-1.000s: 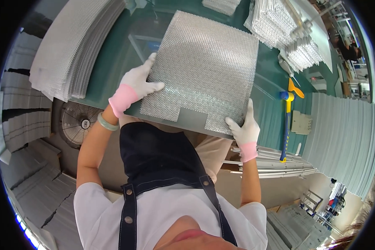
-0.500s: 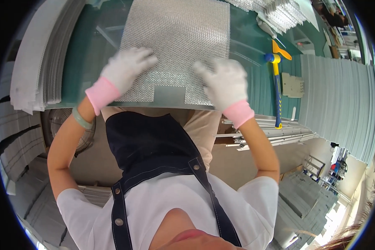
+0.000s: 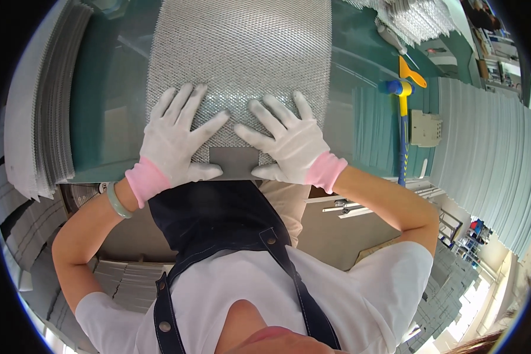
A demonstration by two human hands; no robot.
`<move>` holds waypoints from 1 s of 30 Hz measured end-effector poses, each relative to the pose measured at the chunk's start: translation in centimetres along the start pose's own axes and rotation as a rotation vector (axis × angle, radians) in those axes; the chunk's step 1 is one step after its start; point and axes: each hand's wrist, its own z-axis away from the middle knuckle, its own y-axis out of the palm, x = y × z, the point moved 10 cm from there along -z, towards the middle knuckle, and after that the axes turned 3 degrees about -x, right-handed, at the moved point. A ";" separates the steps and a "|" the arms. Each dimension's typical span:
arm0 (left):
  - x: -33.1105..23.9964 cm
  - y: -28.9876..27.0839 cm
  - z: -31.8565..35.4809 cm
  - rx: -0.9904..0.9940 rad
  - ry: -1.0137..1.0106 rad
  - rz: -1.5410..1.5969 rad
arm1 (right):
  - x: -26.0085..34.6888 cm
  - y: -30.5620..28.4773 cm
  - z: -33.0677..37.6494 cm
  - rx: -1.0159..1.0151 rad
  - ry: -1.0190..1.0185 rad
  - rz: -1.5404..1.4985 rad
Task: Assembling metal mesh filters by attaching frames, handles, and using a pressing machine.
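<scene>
A silvery metal mesh sheet (image 3: 242, 53) with a rectangular notch in its near edge lies on the green tabletop (image 3: 109, 118). My left hand (image 3: 174, 133), in a white glove with a pink cuff, rests on the sheet's near left part, fingers spread and flat. On the near right part lies my right hand (image 3: 286, 135), gloved alike, its fingers also stretched apart. The notch sits between the two thumbs, showing a grey surface underneath. Neither hand grips anything.
Stacked mesh sheets (image 3: 47, 100) stand at the left. To the right lie a blue-and-yellow mallet (image 3: 403, 112), an orange scraper (image 3: 412, 72), a screwdriver (image 3: 389, 38) and a beige plate (image 3: 425, 128). Beyond them is a stack of pale panels (image 3: 484, 147); more mesh (image 3: 416, 17) sits far right.
Both hands have come down flat on the mesh sheet, fingers spreading, and moved closer together at the notch. My view has shifted nearer to the sheet.
</scene>
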 end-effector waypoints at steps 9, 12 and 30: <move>-1.3 -0.1 0.5 -0.018 0.118 -0.162 | -1.9 -6.1 5.4 -0.719 0.048 0.099; -1.6 0.3 0.8 0.025 0.149 -0.254 | -11.1 -11.3 11.8 -0.736 0.667 0.380; -5.6 1.4 -6.9 -0.168 0.181 -0.199 | -14.3 -12.4 31.4 -1.553 0.909 -0.509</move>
